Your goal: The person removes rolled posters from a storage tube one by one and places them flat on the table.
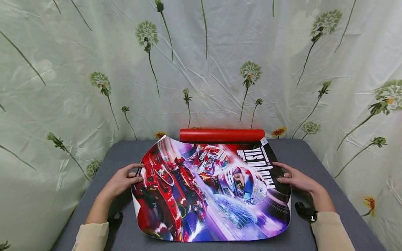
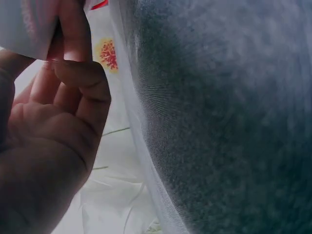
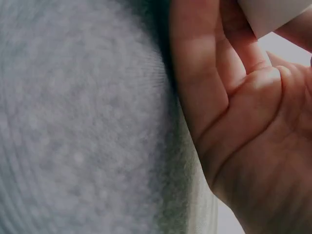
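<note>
A glossy poster (image 1: 201, 195) with red racing cars and helmeted drivers spreads over the middle of the table, its near edge and sides bowing in a curve. My left hand (image 1: 120, 181) pinches its left edge between thumb and fingers. On the opposite side, my right hand (image 1: 301, 181) pinches the dark right edge beside white lettering. In the left wrist view, a pale corner of the poster (image 2: 29, 29) lies between the thumb and fingers of the left hand (image 2: 58, 112). The right wrist view has a white piece of the poster (image 3: 278, 14) between the thumb and fingers of the right hand (image 3: 243, 107).
A red roll (image 1: 222, 135) lies along the back of the grey-covered table (image 1: 314, 157), just beyond the poster's far edge. Behind it hangs a pale curtain (image 1: 201, 69) printed with dandelions. Dark straps (image 1: 306, 211) circle the wrists near the sleeves.
</note>
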`<control>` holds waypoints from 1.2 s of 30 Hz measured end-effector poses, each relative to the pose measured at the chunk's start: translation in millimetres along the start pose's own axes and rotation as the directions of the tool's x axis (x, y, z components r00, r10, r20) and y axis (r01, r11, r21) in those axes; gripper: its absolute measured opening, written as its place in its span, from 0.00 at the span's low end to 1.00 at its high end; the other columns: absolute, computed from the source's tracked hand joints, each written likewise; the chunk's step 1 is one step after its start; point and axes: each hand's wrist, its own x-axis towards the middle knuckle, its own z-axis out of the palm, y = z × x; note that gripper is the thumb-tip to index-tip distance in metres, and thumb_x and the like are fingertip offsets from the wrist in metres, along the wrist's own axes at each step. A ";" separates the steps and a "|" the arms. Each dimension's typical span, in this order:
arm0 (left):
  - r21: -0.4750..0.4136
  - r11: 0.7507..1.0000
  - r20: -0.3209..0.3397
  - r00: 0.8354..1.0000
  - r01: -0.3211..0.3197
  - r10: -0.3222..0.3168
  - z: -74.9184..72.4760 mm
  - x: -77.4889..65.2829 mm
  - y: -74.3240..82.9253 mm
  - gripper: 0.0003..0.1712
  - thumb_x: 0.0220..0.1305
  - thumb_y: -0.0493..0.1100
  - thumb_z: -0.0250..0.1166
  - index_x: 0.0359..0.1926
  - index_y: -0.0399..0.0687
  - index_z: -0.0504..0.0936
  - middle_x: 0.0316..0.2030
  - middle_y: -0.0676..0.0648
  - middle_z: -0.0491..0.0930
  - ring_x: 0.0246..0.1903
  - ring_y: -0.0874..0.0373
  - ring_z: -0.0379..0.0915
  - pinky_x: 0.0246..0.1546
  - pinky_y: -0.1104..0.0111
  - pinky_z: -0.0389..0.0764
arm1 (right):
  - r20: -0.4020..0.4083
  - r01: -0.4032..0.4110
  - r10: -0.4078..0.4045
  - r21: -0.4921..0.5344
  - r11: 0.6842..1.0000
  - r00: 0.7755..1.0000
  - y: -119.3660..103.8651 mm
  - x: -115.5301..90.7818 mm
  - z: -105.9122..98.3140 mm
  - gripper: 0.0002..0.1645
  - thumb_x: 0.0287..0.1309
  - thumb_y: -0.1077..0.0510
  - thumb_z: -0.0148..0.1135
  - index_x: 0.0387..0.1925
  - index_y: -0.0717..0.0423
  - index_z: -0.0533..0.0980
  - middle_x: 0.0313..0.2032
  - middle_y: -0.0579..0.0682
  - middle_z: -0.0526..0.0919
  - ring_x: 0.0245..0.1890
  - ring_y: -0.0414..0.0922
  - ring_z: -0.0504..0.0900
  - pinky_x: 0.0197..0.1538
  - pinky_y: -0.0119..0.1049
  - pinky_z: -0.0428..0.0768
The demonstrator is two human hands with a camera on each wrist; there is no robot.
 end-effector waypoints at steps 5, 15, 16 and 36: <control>-0.035 0.999 -0.018 1.000 0.009 -0.010 -2.3 -1.0 -0.7 0.41 0.73 0.53 0.70 0.79 0.45 0.67 0.53 0.38 0.90 0.43 0.62 0.89 0.52 0.67 0.81 | -0.014 0.041 -0.040 0.075 0.996 0.999 7.4 -5.2 -2.5 0.41 0.77 0.58 0.58 0.84 0.50 0.54 0.25 0.40 0.83 0.28 0.35 0.83 0.39 0.30 0.79; -0.082 0.996 -0.056 0.998 0.016 -0.021 -7.5 -5.6 -3.3 0.39 0.75 0.57 0.67 0.78 0.47 0.69 0.45 0.49 0.93 0.45 0.70 0.86 0.61 0.53 0.78 | -0.039 0.108 -0.102 0.259 0.960 0.994 20.3 -6.7 -0.9 0.35 0.79 0.63 0.53 0.75 0.26 0.66 0.43 0.40 0.93 0.44 0.36 0.92 0.49 0.29 0.86; -0.087 0.996 -0.060 0.998 0.019 -0.024 -7.8 -6.5 -3.8 0.39 0.75 0.58 0.67 0.78 0.48 0.69 0.45 0.50 0.93 0.45 0.72 0.85 0.63 0.50 0.77 | -0.041 0.116 -0.109 0.271 0.956 0.993 20.8 -6.8 -0.7 0.34 0.79 0.63 0.53 0.75 0.26 0.66 0.42 0.40 0.93 0.43 0.37 0.92 0.48 0.30 0.86; -0.105 0.993 -0.079 0.995 0.048 -0.056 -1.6 -8.3 -8.4 0.34 0.72 0.59 0.69 0.69 0.44 0.80 0.48 0.51 0.93 0.50 0.72 0.80 0.60 0.63 0.80 | -0.158 0.077 -0.040 0.232 0.970 0.987 22.2 -11.1 -1.9 0.20 0.79 0.62 0.56 0.54 0.29 0.79 0.21 0.37 0.83 0.26 0.35 0.86 0.34 0.30 0.84</control>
